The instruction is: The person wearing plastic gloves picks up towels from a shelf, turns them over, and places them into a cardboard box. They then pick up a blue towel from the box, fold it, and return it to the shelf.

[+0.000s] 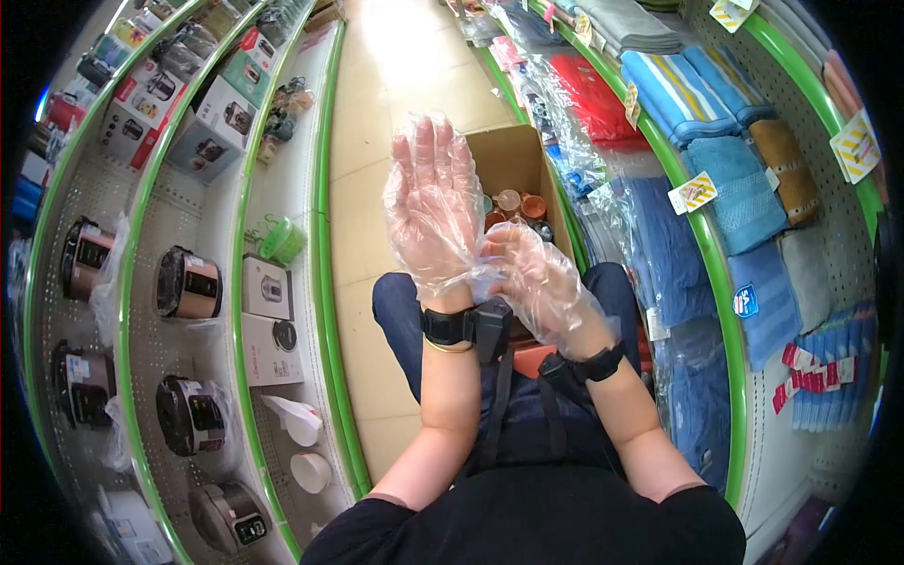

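My left hand (429,212) is raised, palm towards me, with its fingers stretched up inside a clear plastic glove (408,252). My right hand (543,278), in a clear plastic glove too, is at the left wrist. Its bent fingers pinch the loose cuff (457,280) of the left glove. Beyond the hands stands an open cardboard box (504,155) holding several small jars or cups (533,207), partly hidden by my right hand. A black strap with a small device (450,327) circles my left wrist, and a similar strap (603,363) is on my right.
Left shelves hold rice cookers (188,282), boxed appliances (268,287), a green basket (282,242) and white bowls (310,472). Folded towels (734,188) and bagged blue clothing (664,245) fill the right shelves. A tiled aisle floor (377,104) runs between green shelf edges.
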A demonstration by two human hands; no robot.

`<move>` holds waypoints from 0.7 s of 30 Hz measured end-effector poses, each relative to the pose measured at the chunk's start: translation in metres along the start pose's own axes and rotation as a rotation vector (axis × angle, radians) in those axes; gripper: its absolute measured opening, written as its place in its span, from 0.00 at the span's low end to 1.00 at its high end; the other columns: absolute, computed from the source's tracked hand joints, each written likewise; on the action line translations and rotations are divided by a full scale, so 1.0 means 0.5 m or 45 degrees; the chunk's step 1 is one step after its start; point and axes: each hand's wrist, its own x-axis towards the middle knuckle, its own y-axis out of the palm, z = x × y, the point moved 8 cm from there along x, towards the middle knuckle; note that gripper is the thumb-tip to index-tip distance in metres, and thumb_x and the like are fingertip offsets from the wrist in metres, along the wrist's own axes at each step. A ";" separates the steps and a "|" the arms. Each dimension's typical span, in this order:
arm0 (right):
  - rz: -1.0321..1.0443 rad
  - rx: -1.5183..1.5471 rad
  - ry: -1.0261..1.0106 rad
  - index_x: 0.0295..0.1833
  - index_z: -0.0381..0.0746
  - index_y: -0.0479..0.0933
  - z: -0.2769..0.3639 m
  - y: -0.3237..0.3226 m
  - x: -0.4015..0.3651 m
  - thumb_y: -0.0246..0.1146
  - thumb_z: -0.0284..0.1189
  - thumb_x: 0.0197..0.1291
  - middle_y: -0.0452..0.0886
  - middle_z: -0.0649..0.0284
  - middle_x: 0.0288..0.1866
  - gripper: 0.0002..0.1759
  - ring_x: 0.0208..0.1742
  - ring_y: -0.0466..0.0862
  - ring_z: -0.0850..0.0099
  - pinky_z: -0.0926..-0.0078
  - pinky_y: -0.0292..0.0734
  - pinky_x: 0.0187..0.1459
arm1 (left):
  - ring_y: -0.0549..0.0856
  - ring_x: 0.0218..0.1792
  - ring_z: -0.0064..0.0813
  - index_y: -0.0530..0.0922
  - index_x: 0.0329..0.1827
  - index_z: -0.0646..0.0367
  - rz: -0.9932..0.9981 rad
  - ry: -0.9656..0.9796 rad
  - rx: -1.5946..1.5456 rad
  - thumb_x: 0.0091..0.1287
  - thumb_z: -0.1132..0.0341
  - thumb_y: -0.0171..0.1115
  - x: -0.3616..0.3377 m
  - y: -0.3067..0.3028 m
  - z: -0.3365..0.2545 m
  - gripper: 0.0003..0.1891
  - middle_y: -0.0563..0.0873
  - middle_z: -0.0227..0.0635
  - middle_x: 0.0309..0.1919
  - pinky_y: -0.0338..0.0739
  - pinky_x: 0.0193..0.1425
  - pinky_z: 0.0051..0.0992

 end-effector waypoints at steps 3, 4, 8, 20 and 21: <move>0.058 -0.091 0.058 0.58 0.35 0.67 -0.018 0.003 0.004 0.66 0.32 0.51 0.72 0.62 0.54 0.29 0.50 0.74 0.77 0.81 0.70 0.45 | 0.63 0.65 0.45 0.66 0.60 0.63 0.022 0.046 0.183 0.67 0.67 0.43 -0.001 0.006 0.007 0.19 0.66 0.49 0.62 0.56 0.70 0.42; 0.062 -0.093 0.060 0.58 0.35 0.67 -0.017 0.003 0.006 0.66 0.32 0.51 0.72 0.62 0.54 0.29 0.50 0.74 0.77 0.81 0.70 0.45 | 0.63 0.65 0.45 0.66 0.60 0.63 0.024 0.050 0.183 0.67 0.67 0.43 -0.004 0.008 0.012 0.19 0.66 0.49 0.62 0.56 0.70 0.42; 0.286 -0.043 0.364 0.47 0.34 0.76 -0.036 0.025 0.011 0.65 0.25 0.52 0.80 0.66 0.41 0.16 0.42 0.78 0.79 0.82 0.73 0.46 | 0.60 0.67 0.45 0.65 0.61 0.63 0.046 -0.109 0.032 0.66 0.68 0.45 -0.022 0.036 0.053 0.20 0.65 0.48 0.63 0.52 0.72 0.42; -0.016 -0.399 -0.343 0.46 0.35 0.76 0.042 0.018 0.042 0.62 0.27 0.56 0.80 0.65 0.41 0.12 0.41 0.77 0.79 0.81 0.73 0.41 | 0.62 0.67 0.41 0.66 0.61 0.62 0.236 -0.538 -0.658 0.64 0.67 0.49 -0.058 0.081 0.112 0.21 0.67 0.47 0.62 0.53 0.71 0.42; 0.011 -0.373 -0.315 0.46 0.35 0.76 0.040 0.018 0.043 0.62 0.27 0.56 0.80 0.65 0.41 0.12 0.41 0.77 0.79 0.81 0.73 0.41 | 0.62 0.67 0.41 0.66 0.60 0.62 0.127 -0.561 -0.624 0.64 0.68 0.49 -0.060 0.093 0.115 0.21 0.67 0.47 0.62 0.54 0.70 0.42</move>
